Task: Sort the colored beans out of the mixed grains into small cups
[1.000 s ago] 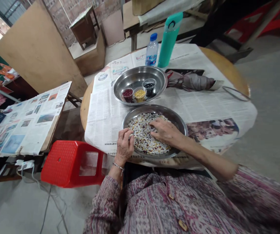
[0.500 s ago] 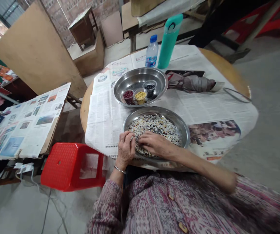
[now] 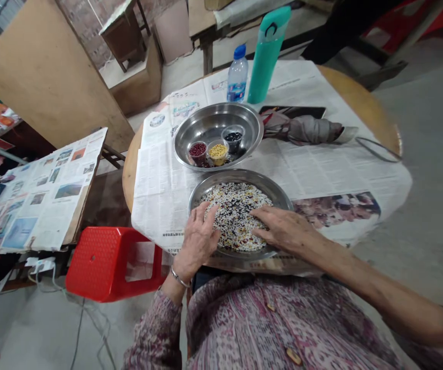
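Note:
A steel basin (image 3: 282,198) in front of me holds a spread of mixed white, black, yellow and dark red grains and beans (image 3: 239,213). Over its left rim lies my left hand (image 3: 198,237), fingers apart and nothing gripped. My right hand (image 3: 285,228) rests at the right side of the mix, thumb and fingers spread, fingertips touching the grains. Just behind, a second steel basin (image 3: 202,123) contains clear cups of red beans (image 3: 198,151), yellow beans (image 3: 218,152) and black beans (image 3: 233,137). Some loose beans lie around these cups.
Newspaper covers the round table (image 3: 155,190). A water bottle (image 3: 237,74) and a teal flask (image 3: 270,56) stand at the back. Right of the basins lie a folded grey umbrella (image 3: 310,128) and a dark flat object (image 3: 294,111). A red stool (image 3: 94,262) stands left.
My hands were close together at the left of the near basin. They have moved apart and opened, the right one shifting right. More of the mix shows between them.

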The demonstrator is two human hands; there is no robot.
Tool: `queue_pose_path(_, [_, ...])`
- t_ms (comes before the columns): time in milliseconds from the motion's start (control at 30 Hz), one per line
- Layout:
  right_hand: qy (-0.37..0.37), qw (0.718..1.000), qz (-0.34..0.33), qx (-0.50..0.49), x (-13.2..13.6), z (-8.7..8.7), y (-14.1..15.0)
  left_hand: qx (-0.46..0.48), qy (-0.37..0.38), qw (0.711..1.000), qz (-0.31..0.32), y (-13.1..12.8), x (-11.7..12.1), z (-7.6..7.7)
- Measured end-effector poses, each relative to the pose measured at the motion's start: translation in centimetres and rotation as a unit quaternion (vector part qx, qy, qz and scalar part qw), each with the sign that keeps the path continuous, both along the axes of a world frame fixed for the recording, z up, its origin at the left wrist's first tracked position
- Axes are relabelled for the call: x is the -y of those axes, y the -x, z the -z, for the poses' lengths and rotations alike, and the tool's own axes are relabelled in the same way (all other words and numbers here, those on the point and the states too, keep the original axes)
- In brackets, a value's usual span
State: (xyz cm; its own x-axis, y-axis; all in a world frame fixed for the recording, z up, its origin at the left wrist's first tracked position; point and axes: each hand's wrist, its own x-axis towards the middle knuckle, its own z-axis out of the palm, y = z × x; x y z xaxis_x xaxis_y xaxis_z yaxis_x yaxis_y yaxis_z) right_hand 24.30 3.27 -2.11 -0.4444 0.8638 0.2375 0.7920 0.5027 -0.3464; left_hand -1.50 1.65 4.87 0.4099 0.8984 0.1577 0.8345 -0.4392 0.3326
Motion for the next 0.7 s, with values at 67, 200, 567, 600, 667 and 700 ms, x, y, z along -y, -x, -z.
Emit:
queue_pose_path(67, [0.020,1.000,0.009,0.004,0.2,0.9,0.6,-0.055,0.062,0.997,-0.010,-0.7,-0.5,-0.5])
queue_pose_path(200, [0.042,0.998,0.032,-0.028,-0.1,1.4,2.8,-0.070,0.130,0.988,-0.037,-2.7,-1.7,0.0])
queue_pose_path(567, [0.196,0.978,0.033,-0.065,-6.7,-5.5,6.5,0.133,0.159,0.973,-0.100,-3.5,-6.5,1.4])
queue_pose_path(600, [0.187,0.980,0.038,-0.062,-7.1,-5.7,6.6,0.130,0.143,0.976,-0.102,-3.4,-6.9,1.3])
queue_pose_path(667, [0.159,0.985,0.050,-0.041,-7.9,-5.9,6.7,0.109,0.107,0.983,-0.103,-3.0,-7.5,1.2])
queue_pose_path(700, [0.143,0.988,0.056,-0.028,-8.3,-5.8,6.5,0.094,0.089,0.987,-0.099,-2.9,-7.7,1.2])
